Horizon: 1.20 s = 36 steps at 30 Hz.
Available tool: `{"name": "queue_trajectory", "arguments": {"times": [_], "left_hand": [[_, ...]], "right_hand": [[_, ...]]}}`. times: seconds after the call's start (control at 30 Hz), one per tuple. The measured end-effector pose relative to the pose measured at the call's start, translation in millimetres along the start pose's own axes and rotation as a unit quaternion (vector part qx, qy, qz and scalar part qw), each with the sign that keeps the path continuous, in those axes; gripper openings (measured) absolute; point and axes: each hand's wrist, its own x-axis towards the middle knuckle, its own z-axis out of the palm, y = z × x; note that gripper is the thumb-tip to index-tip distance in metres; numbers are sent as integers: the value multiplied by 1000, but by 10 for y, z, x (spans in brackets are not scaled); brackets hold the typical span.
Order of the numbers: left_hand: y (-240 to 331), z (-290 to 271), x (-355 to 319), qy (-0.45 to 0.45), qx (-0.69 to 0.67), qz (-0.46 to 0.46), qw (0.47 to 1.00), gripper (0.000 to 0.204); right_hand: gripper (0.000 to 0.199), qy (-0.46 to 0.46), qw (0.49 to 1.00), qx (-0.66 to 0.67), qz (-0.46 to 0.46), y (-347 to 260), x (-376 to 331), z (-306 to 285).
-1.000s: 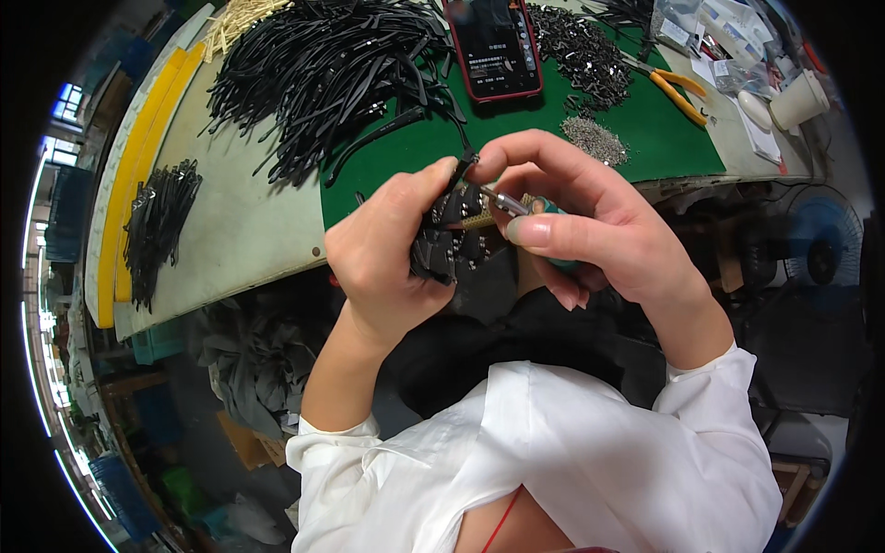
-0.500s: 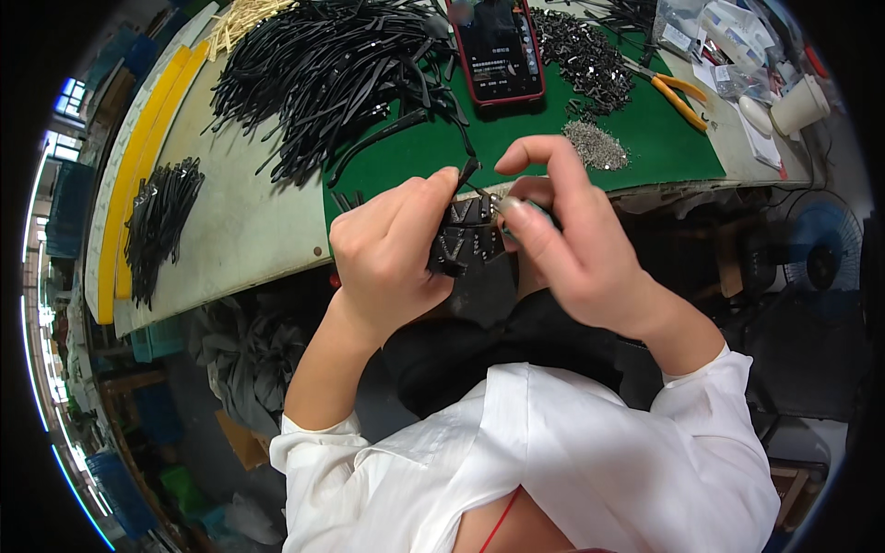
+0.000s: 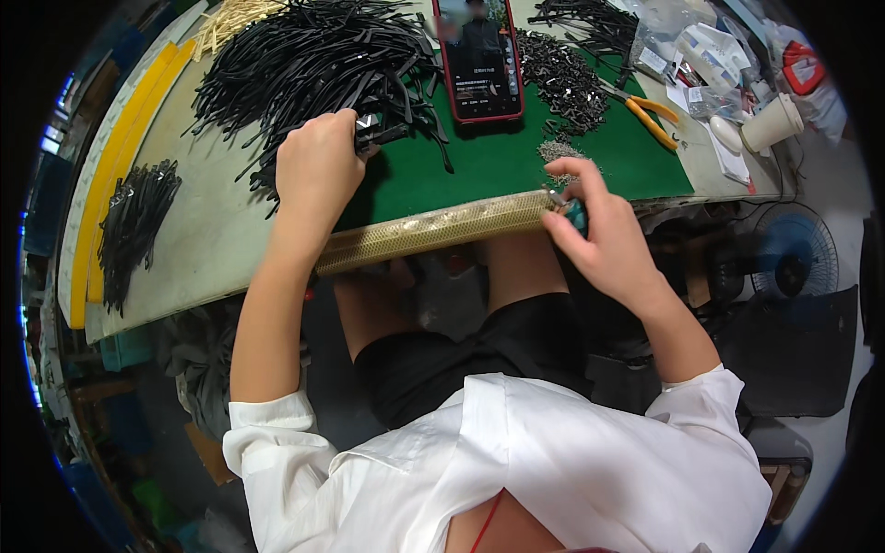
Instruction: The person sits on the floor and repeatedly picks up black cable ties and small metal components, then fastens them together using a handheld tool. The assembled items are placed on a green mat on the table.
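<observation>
left hand [image 3: 318, 170]: fingers curled, gripping black straps [image 3: 313, 64] near green mat's [image 3: 489, 157] left edge | right hand [image 3: 604, 240]: fingers pinching teal-handled tool [image 3: 573, 214] at table's near edge

workshop bench: strap piles [image 3: 313, 64], pliers [image 3: 650, 115]

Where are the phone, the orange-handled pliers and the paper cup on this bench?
phone [image 3: 480, 57], head view, middle of its screen.
orange-handled pliers [image 3: 651, 118], head view, on one orange handle.
paper cup [image 3: 772, 123], head view, on its pale side wall.
</observation>
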Motion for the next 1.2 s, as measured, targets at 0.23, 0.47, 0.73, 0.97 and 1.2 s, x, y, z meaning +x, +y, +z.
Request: {"name": "queue_trajectory", "arguments": {"times": [0.23,0.47,0.73,0.97,1.2], "left_hand": [[-38,-49,73,-57,-75,35,995,26],[57,-382,-112,-94,-391,8,916,22],[322,-316,-289,225,-581,-43,781,24],[261,3,-312,222,-500,-5,837,27],[297,-217,-308,212,-552,34,806,28]], "right_hand": [[37,-29,995,-48,80,165,77,-353],[28,-148,976,-146,-71,272,164,-437],[28,-170,966,-183,-59,227,229,-364],[27,-152,968,-185,-71,226,234,-327],[25,-137,970,-190,-66,251,231,-291]]}}
